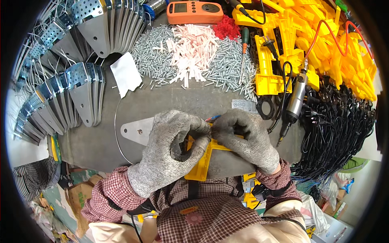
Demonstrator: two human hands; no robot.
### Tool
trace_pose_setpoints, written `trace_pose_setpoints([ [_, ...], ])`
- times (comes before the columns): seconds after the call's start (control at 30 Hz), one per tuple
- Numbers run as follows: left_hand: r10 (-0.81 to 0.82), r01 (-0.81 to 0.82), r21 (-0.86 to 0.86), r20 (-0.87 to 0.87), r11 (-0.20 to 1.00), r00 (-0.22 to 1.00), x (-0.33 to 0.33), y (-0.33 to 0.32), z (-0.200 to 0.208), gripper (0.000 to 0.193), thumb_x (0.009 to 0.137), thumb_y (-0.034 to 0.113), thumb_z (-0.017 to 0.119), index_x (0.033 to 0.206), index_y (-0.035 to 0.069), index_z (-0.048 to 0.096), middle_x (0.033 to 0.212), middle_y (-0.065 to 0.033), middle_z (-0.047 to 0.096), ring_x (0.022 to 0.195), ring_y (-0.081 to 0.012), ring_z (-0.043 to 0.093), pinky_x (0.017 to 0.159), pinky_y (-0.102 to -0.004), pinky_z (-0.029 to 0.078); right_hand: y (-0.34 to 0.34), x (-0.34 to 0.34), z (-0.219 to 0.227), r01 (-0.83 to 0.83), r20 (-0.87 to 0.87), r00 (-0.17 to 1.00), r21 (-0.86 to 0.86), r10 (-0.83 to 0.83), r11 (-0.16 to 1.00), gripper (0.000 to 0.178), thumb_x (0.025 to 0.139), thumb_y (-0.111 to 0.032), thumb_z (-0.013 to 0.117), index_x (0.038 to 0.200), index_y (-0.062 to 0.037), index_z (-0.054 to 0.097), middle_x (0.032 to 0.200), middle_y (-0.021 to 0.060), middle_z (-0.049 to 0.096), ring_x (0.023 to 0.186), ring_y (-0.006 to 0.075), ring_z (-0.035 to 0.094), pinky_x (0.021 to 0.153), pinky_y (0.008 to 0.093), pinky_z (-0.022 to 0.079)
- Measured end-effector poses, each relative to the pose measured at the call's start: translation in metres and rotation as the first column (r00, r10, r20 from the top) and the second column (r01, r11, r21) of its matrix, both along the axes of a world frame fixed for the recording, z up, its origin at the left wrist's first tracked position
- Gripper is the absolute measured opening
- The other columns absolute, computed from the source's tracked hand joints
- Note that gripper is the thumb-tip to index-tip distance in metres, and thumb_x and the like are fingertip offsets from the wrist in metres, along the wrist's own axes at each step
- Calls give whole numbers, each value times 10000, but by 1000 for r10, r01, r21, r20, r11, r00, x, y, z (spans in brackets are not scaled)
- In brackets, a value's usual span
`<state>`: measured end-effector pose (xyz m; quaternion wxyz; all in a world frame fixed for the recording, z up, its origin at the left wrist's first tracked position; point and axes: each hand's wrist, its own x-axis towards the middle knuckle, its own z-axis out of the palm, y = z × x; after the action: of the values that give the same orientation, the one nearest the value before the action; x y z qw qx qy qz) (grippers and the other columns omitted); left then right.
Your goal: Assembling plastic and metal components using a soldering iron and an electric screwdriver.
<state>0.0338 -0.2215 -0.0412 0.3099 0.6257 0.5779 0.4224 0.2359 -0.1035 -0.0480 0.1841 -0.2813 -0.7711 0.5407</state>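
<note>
Both my hands wear grey, soiled knit gloves and meet over the near middle of the table. My left hand (170,150) is closed in a pinch, its fingertips almost touching those of my right hand (249,137), which pinches too. What lies between the fingertips is too small to make out. Short blue and red wires (212,118) show just beyond the fingers. Under the hands is a yellow plastic housing (199,169), partly covered by them. A flat grey metal plate (135,131) lies left of it and runs beneath my left hand.
Piles of screws (156,52) and pale sleeves (190,48) lie beyond the hands. Stacked metal brackets (87,97) stand left. A power screwdriver (298,95), yellow housings (324,44) and black cords (336,129) crowd the right. An orange meter (194,12) sits at the back.
</note>
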Motion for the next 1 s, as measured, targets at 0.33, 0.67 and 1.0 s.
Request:
trace_pose_setpoints([
  [0.33,32,100,194,-580,976,814,2,0,20,284,736,33,739,999,102,659,967,-28,645,962,-203,638,842,-313,533,-4,-7,15,-35,86,996,251,14,967,229,830,-83,749,1058,-75,726,853,93,696,720,182,673,644,318,533],
  [0.67,-43,52,-68,132,996,990,-3,9,23,287,836,-6,699,1087,76,587,971,-56,652,828,-189,648,750,-274,543,-10,-16,7,-12,-116,992,312,50,950,352,814,-52,664,1165,-80,665,873,145,667,723,299,669,599,369,506],
  [1.0,-40,84,106,-365,991,930,8,-2,19,269,852,-75,690,1089,45,644,917,-89,673,858,-221,697,747,-308,552,-11,-16,14,15,-5,1000,228,-14,974,305,798,-63,669,1102,-84,682,770,122,646,620,281,648,565,360,490],
])
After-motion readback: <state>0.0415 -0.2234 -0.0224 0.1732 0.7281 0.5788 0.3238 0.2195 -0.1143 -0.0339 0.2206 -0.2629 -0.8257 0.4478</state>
